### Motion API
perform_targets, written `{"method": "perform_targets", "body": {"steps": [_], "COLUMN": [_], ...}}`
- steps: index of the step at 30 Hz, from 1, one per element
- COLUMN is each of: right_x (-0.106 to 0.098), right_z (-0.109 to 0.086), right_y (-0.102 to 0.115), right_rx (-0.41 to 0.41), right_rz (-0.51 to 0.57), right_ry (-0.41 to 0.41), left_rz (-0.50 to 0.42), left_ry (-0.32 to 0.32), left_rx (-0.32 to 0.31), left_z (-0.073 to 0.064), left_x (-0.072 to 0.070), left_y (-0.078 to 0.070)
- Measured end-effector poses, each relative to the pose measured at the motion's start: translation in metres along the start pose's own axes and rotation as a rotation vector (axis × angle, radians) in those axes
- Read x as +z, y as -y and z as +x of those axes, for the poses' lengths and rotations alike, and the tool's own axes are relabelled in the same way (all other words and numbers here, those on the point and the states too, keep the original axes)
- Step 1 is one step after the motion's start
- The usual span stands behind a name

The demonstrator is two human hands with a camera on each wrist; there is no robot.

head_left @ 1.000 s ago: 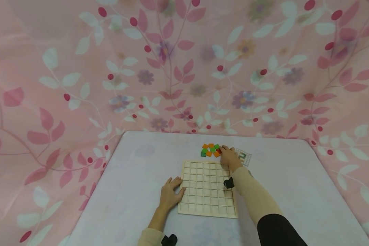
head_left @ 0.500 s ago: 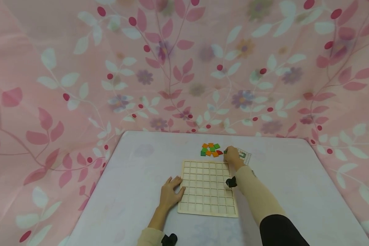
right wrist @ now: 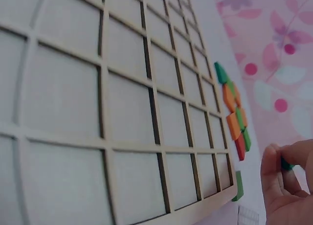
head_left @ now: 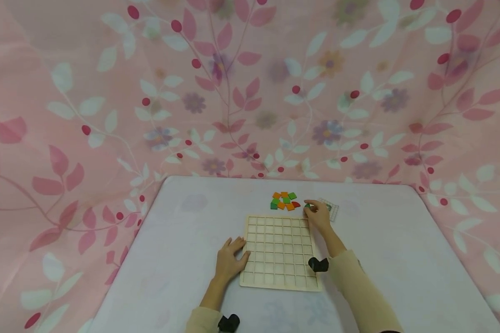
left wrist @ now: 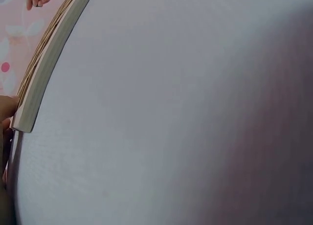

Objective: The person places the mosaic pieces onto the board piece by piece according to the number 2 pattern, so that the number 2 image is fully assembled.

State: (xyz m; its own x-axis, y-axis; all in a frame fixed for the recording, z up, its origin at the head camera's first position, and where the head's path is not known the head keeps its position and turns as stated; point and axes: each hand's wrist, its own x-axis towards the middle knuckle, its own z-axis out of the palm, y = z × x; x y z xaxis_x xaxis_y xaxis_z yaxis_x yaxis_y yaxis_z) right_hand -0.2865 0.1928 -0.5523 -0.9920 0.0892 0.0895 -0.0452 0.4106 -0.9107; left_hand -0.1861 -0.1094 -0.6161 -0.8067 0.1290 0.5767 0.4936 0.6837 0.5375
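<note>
My left hand (head_left: 230,260) rests with spread fingers at the left edge of a wooden grid board (head_left: 281,252); in the left wrist view its fingers (left wrist: 7,107) touch the board's corner. Beyond the board's far right corner is my right hand (head_left: 318,216). In the right wrist view its thumb and finger pinch a small dark green tile (right wrist: 286,164), mostly hidden by them. Another green tile (right wrist: 238,186) lies beside the board near that hand. Orange, green and red tiles (head_left: 284,201) lie in a loose group behind the board.
A printed card (head_left: 334,212) with a grid and a green figure lies right of my right hand, partly covered. The white table (head_left: 183,240) ends at a pink floral curtain (head_left: 250,92).
My right hand has drawn right, away from the tile group, uncovering the red piece, and now turns so its fingertips show. The left hand stays at the board.
</note>
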Motion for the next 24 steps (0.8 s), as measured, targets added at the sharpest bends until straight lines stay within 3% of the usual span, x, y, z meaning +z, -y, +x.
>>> {"method": "perform_targets", "body": {"steps": [4,8,19,24], "right_x": [0.0,0.007,0.043,0.052], "right_z": [-0.019,-0.037,-0.064,-0.07], "right_y": [0.003,0.004,0.0,0.001], "right_rx": [0.025,-0.01,-0.245,-0.345], "right_rz": [0.101,0.104,-0.156,-0.301], "right_ry": [0.032,0.039,0.018,0.001], "left_rz": [-0.01,-0.003,0.001,0.005], "left_ry": [0.014,0.013,-0.006,0.008], "left_rx": [-0.015,-0.026,0.0,-0.016], "left_z": [0.001,0.0,-0.001,-0.001], "left_x": [-0.001,-0.002,0.0,0.001], "left_y": [0.0,0.0,0.001,0.001]}}
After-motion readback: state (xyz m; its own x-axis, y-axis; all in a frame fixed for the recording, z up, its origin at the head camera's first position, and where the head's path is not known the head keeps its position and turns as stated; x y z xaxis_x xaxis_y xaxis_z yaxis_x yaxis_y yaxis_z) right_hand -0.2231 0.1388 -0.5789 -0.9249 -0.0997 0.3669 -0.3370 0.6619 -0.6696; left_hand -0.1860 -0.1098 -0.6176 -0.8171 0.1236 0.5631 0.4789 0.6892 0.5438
